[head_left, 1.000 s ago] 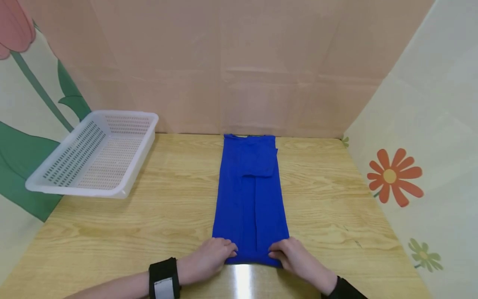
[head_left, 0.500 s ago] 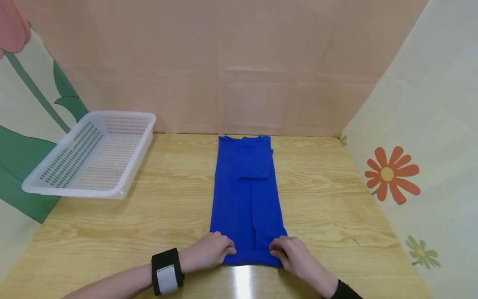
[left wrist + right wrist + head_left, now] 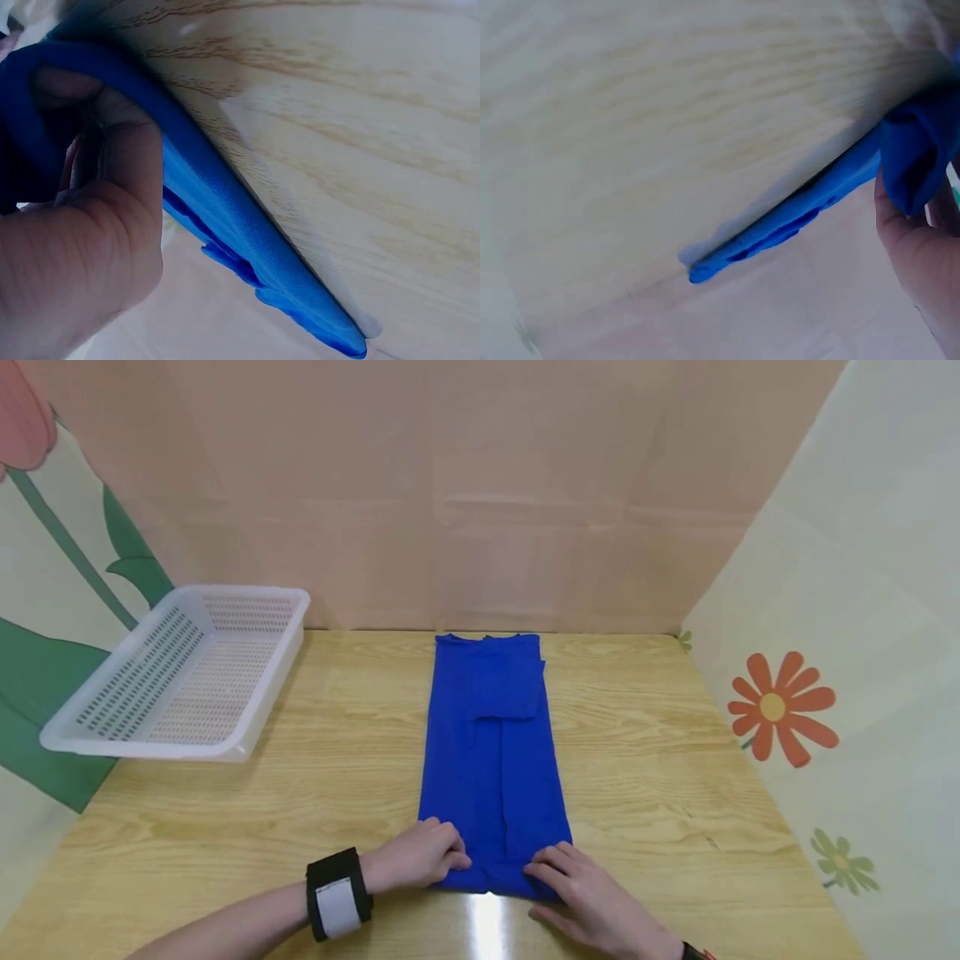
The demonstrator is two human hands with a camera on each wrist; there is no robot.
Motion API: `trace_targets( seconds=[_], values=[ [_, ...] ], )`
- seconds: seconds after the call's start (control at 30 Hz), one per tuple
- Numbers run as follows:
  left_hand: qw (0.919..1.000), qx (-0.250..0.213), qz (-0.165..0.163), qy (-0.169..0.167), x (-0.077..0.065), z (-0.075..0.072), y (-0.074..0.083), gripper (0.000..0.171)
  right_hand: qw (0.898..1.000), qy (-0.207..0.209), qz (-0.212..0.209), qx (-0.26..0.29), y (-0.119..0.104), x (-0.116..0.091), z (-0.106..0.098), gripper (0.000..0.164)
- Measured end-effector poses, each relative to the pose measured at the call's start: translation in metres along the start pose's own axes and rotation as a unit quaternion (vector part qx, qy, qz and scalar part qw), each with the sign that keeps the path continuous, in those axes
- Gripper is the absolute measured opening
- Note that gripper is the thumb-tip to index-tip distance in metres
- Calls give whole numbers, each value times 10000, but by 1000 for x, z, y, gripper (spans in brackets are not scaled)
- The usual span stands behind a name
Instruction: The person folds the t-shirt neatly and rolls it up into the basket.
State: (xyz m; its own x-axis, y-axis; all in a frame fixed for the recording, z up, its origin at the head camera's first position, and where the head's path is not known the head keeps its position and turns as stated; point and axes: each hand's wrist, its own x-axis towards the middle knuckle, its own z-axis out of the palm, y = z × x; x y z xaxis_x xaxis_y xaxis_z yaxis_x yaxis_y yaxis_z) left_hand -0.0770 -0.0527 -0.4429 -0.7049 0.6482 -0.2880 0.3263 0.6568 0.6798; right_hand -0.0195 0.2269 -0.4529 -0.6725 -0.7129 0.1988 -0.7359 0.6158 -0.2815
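Note:
A blue T-shirt (image 3: 461, 735), folded lengthwise into a long strip, lies on the wooden table, with what looks like a short sleeve (image 3: 506, 692) as a flap on its upper right part. At the near left corner my left hand (image 3: 420, 856) pinches the hem with curled fingers; the left wrist view shows blue cloth (image 3: 225, 199) looped around the digits. My right hand (image 3: 588, 897) rests its fingertips on the near right corner, thumb apart from the fingers and in front of the edge. In the right wrist view, a rolled fold (image 3: 915, 157) of the shirt lies against the fingers.
A white perforated plastic basket (image 3: 251, 731) stands at the left rear of the wooden table (image 3: 637, 760). A pinkish-brown covering (image 3: 420, 493) rises behind the table. Flower-printed sheets hang at the left and right sides.
My right hand has loosened from its pinch, its thumb moving away from the fingers toward the near side. My left hand stays at its corner, shifted slightly away from me.

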Motion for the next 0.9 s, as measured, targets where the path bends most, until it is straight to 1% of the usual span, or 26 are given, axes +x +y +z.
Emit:
trace_targets(
  seconds=[0.17, 0.23, 0.3, 0.43, 0.53, 0.67, 0.7, 0.8, 0.83, 0.87, 0.9],
  values=[
    [9997, -211, -8, -95, -1, 0, -2, 20, 9993, 348, -115, -70, 0, 2, 3, 22],
    [9996, -258, 1, -114, -3, 0, -2, 20, 9989, 457, -136, -21, 1, 3, 3, 18],
    [9995, -292, -17, -147, -5, 1, -3, 20, 9982, 569, -144, 86, 2, 5, 4, 15],
    [9992, -359, -35, -175, -9, 1, -5, 20, 9955, 770, -166, 529, 6, 9, 7, 11],
    [9988, -430, -79, -212, -12, 2, -7, 21, 9938, 781, -152, 772, 9, 11, 8, 9],
    [9990, -416, -15, -132, -14, 4, -9, 21, 9936, 669, 13, 914, 12, 14, 9, 7],
    [9993, -379, 31, -69, -15, 5, -9, 21, 9933, 666, 34, 944, 13, 14, 9, 7],
    [9991, -168, 329, 223, -18, 7, -11, 20, 9921, 697, 48, 1039, 16, 16, 10, 8],
    [9981, 1, 509, 350, -19, 9, -11, 18, 9919, 722, 29, 1043, 17, 16, 11, 9],
    [9953, 314, 764, 504, -20, 10, -12, 16, 9918, 723, 9, 1058, 18, 16, 11, 9],
    [9888, 716, 1093, 723, -22, 11, -13, 14, 9917, 682, 17, 1086, 19, 17, 10, 8]
  ],
)
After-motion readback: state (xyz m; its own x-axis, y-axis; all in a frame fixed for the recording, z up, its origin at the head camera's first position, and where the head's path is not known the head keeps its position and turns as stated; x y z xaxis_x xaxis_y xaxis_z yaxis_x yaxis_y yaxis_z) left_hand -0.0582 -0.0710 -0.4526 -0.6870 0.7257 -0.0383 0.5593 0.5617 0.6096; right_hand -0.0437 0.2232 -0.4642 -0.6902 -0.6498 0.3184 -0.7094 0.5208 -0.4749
